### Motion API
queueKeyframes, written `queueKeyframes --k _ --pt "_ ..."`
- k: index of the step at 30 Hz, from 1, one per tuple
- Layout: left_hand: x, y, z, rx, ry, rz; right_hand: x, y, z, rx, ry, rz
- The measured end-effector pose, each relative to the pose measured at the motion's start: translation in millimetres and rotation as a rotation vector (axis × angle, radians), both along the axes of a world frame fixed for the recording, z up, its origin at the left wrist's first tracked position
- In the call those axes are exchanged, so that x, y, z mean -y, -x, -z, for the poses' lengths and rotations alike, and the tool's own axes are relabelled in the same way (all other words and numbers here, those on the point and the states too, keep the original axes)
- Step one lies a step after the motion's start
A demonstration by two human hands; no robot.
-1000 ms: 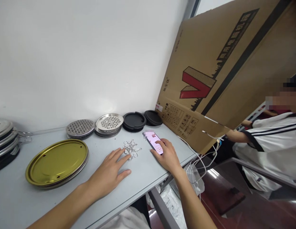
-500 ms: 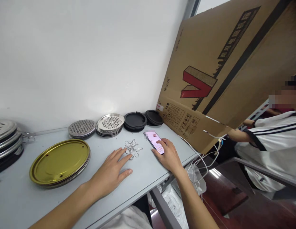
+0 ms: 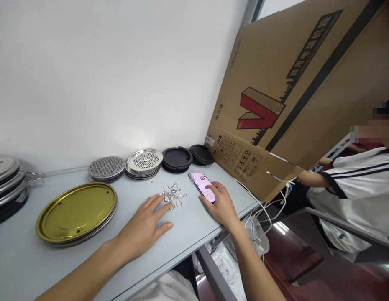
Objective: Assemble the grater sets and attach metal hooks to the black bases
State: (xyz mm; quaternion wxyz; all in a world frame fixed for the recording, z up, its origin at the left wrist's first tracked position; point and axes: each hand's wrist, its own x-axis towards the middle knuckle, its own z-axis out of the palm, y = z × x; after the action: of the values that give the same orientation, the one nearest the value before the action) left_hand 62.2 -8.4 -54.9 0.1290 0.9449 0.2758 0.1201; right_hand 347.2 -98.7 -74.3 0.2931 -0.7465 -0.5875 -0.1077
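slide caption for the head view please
Left hand by a pile of small metal rings, right hand on a lit phone, gold-coloured disc at left.

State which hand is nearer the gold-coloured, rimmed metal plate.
Left. The left hand lies palm-down, right of the gold plate and apart from it; the right hand is farther right, at the rectangular, pink-screened phone.

The phone screen (image 3: pixel 205 185) was lit pink; the metal clips (image 3: pixel 173 195) were coloured silver; the disc (image 3: pixel 78 212) was finished yellow-gold; the brown carton (image 3: pixel 276 79) was printed red and black; a white sleeve (image 3: pixel 356 177) was striped, seemingly black.
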Motion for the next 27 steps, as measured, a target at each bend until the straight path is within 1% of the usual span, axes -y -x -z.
queueKeyframes --k 7,17,22,27 --pt "-1.9 1.4 4.1 0.056 -0.015 0.011 1.9 -1.1 -0.7 -0.034 -0.088 -0.045" --pt "-1.7 2.0 4.7 0.052 -0.007 0.012 2.4 -0.6 -0.4 -0.031 -0.079 -0.047" --pt "-2.1 2.0 5.5 0.029 -0.010 0.010 2.3 -1.4 0.9 -0.023 -0.106 -0.060" --pt "-2.3 2.4 6.5 0.060 -0.015 0.011 2.6 -1.1 1.0 -0.013 -0.093 -0.063"
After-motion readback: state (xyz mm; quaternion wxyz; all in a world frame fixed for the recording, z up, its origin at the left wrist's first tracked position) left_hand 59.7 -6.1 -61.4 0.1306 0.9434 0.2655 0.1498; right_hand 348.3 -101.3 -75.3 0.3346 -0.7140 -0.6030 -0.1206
